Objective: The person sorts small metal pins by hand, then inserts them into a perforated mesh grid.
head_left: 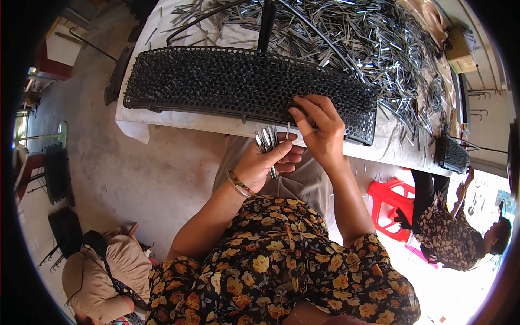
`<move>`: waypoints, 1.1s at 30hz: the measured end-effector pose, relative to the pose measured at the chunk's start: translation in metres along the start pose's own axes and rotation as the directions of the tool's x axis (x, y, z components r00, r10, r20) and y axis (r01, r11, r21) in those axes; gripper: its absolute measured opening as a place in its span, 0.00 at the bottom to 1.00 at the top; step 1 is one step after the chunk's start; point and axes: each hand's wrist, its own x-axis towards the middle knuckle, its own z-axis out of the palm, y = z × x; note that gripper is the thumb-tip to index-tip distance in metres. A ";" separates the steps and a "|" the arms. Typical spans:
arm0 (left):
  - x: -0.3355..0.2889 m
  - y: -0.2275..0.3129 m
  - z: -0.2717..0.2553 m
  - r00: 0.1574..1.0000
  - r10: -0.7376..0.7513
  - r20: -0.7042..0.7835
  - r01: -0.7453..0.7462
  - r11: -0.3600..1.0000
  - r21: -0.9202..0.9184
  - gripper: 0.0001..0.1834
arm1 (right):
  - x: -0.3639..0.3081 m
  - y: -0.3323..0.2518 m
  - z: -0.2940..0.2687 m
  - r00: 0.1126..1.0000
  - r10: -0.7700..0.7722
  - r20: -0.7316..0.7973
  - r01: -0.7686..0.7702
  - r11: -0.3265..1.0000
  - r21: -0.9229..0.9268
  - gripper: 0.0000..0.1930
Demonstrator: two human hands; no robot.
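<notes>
At the table edge: rack largely filled, bare holes remaining

Across the front of the table (pixel 176 117) lies the black rack (pixel 360 131), near edge toward the worker. Left and middle areas bristle densely with upright pieces; these are judged mostly done. Open holes show at the right end and along parts of the near edge; these are judged outstanding. An exact count cannot be made.

The left hand (pixel 273 157) pinches a bundle of metal strips (pixel 266 138) between thumb and fingers, just below the rack. The right hand (pixel 320 127) is over the rack's near edge, fingers bent, thumb near forefinger; whether it pinches a strip cannot be told. Beyond the rack, a large loose pile (pixel 346 38) remains unused.
</notes>
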 end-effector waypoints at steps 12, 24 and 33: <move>-0.003 -0.001 -0.005 0.999 0.006 -0.034 -0.005 1.000 0.025 0.18 | 0.014 -0.015 0.010 0.974 0.223 -0.031 -0.199 0.917 0.345 0.05; -0.009 0.003 -0.008 0.998 -0.067 0.005 0.066 0.986 0.150 0.16 | 0.013 -0.005 0.034 0.997 -0.030 -0.078 0.040 0.990 0.134 0.07; -0.008 0.002 -0.009 0.999 0.007 0.053 -0.007 1.000 0.005 0.11 | 0.015 -0.015 0.026 0.998 -0.068 0.018 0.066 0.995 0.079 0.08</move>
